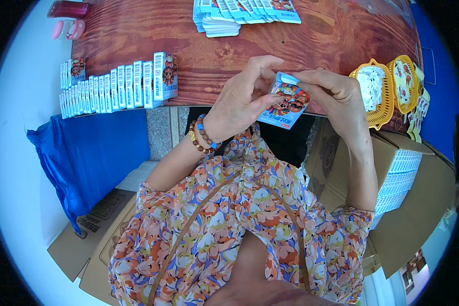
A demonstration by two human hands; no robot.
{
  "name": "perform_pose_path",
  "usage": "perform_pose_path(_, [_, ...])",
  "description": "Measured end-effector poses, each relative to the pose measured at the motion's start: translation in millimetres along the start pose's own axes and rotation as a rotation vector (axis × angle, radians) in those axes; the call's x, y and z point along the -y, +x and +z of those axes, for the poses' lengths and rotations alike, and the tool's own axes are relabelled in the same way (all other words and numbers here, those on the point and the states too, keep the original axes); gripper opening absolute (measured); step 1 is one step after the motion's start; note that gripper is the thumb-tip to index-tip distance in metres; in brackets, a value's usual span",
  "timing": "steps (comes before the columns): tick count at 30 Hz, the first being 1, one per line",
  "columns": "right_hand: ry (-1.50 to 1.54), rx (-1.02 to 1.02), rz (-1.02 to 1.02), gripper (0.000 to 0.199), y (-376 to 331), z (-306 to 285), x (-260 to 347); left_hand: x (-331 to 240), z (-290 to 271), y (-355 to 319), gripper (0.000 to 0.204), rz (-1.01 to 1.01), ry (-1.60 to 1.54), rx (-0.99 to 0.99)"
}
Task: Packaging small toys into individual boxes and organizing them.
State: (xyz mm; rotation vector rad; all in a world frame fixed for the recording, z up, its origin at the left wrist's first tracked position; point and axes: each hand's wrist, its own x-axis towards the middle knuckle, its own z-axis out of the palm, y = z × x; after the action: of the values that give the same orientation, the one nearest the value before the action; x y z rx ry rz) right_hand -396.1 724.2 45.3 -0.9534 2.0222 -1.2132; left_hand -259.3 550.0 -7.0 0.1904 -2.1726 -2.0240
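I hold the small blue carton (285,104) pinched between my left hand (239,102) and right hand (331,92) over the table edge (199,97), and should keep my fingertips on its top flap (thumbs bracing below) for a square fold.

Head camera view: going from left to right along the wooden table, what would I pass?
Row of upright blue boxes → left hand → small blue box held in both hands → right hand → yellow baskets at the table's right end.
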Motion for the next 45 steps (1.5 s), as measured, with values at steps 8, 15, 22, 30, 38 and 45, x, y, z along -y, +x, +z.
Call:
perform_pose_path(8, [-0.239,0.009,-0.187,0.025,0,-2,8,-5,4,0,0.057,-0.024,0.107,-0.012])
perform_pose_path(15, [-0.509,-0.003,-0.298,0.024,-1,4,5,-8,-1,1,0.055,0.011,0.319,0.049])
perform_pose_path(22, [-0.507,0.059,-0.258,0.026,-4,-1,5,-1,-2,1,0.045,-0.028,0.178,-0.010])
perform_pose_path(30, [0.042,-0.143,-0.150,0.033,-18,20,-27,9,0,-5,0.038,0.011,0.018,-0.114])
perform_pose_path(38, [0.057,0.003,-0.217,0.023,-3,9,-23,3,-14,-1,0.029,0.065,0.117,-0.045])
perform_pose_path(45, [-0.013,-0.137,-0.248,0.025,3,13,-29,-2,-10,8,0.034,0.345,0.359,-0.185])
